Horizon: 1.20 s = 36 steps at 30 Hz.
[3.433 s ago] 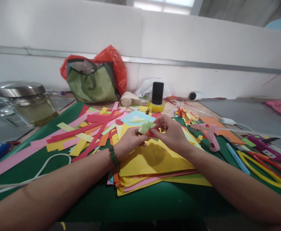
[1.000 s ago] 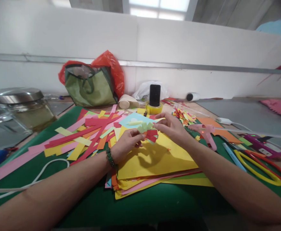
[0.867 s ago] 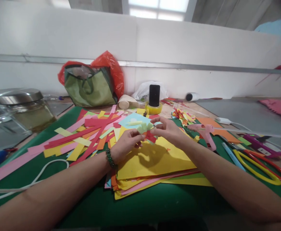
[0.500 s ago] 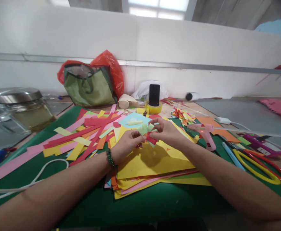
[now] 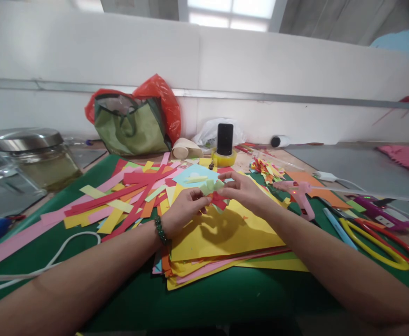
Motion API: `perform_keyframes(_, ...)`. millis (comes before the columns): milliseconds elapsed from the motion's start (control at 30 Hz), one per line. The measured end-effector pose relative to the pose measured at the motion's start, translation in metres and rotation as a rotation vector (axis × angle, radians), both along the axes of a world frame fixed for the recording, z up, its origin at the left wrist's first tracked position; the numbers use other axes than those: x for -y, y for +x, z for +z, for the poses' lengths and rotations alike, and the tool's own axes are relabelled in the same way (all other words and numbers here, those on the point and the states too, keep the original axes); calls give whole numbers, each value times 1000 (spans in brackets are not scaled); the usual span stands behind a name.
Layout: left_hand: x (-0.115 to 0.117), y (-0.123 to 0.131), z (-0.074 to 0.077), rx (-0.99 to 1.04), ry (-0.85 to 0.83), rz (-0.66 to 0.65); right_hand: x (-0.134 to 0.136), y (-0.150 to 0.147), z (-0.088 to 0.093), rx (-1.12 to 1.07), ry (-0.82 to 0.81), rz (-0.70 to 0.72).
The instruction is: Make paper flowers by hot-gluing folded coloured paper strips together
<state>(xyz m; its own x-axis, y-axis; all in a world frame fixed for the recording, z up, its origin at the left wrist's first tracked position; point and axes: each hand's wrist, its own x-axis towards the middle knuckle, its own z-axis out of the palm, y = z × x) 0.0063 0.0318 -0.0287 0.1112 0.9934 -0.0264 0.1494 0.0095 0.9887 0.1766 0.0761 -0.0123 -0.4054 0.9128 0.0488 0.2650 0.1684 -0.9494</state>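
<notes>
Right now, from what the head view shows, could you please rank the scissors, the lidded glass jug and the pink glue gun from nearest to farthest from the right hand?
From the right hand:
1. Pink glue gun: just to its right.
2. Scissors: farther right, past the glue gun.
3. Lidded glass jug: far over on the left side.
</notes>
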Motion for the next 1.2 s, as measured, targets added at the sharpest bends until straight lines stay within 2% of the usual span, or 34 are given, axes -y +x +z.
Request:
perform_keyframes(133, 1, 2, 2, -25, 29, -37, 1, -6, -6, -1, -7, -2)
perform_keyframes(333, 1, 2, 1, -47, 51, -24, -2, -4, -9, -41, 71, 27)
perform_keyframes(467, 1, 1, 0, -31, 50, 23, -5, 5, -3, -73, 207, -82)
perform_keyframes(600, -1, 1, -1, -9, 64, 68, -2, 9, 0, 90, 390, -208)
perform_keyframes(767, -2, 1, -5, -8, 63, 137, 3, 2, -4, 182, 473, -173)
perform_keyframes(967, -3, 2, -7, 5, 76, 93, 4, -1, -8, 209, 498, -175)
perform_keyframes(1200, -3, 2, -7, 10, 82, 113, 5, 0, -9, 332, 765, -243)
